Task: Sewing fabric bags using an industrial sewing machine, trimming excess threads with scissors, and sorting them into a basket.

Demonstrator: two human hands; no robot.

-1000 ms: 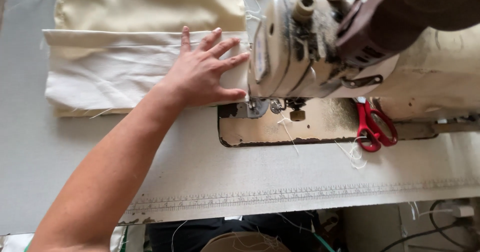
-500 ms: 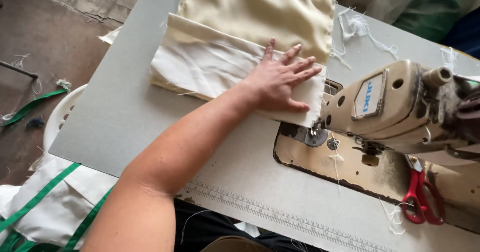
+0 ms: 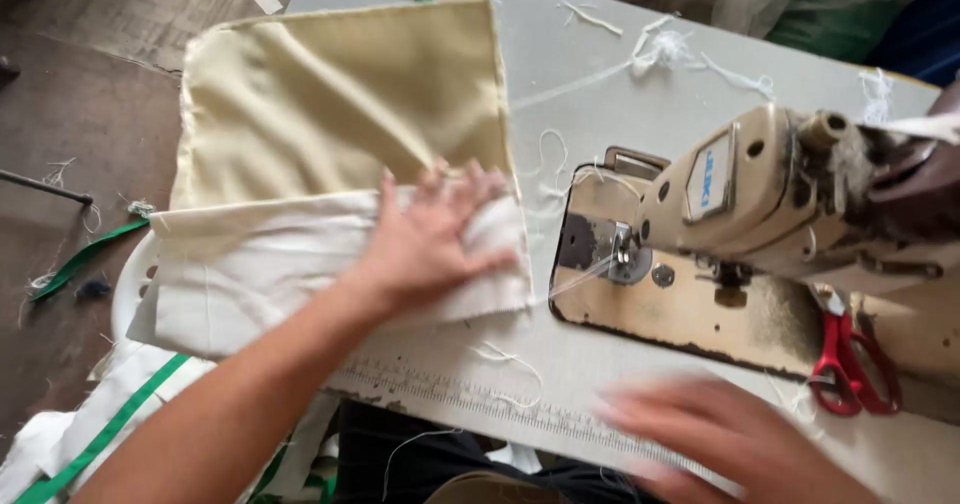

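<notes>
Since half a second ago, the right hand (image 3: pixel 720 439) has come into view low at the near edge of the desk (image 3: pixel 600 94); it was out of sight before. It is blurred with motion, fingers spread and empty, above the printed ruler strip (image 3: pixel 450 394) along the desk's front edge. Whether it touches the desk cannot be told.

Left hand (image 3: pixel 435 234) lies flat, palm down, fingers spread apart, pressing on the white fabric (image 3: pixel 250 274). It grips nothing. The fabric sits folded under the palm, its right edge just past the fingertips and its left end hanging off the desk's side. Beyond the fingers, touching the white piece, lies a cream-yellow fabric (image 3: pixel 340 104), flat with a few creases.

Just right of the left hand stands the beige sewing machine (image 3: pixel 760 194), its worn metal bed (image 3: pixel 640 294) near the fabric's right edge; needle area close to the fingertips but apart from them. Red-handled scissors (image 3: pixel 850 364) rest on the bed's far right, above the right hand and well apart from the left.

Loose white threads (image 3: pixel 660 49) lie scattered on the desk beyond the machine. Green ribbon (image 3: pixel 90 249) lies on the floor left of the forearm, and more green-striped white cloth (image 3: pixel 100 434) sits below it.
</notes>
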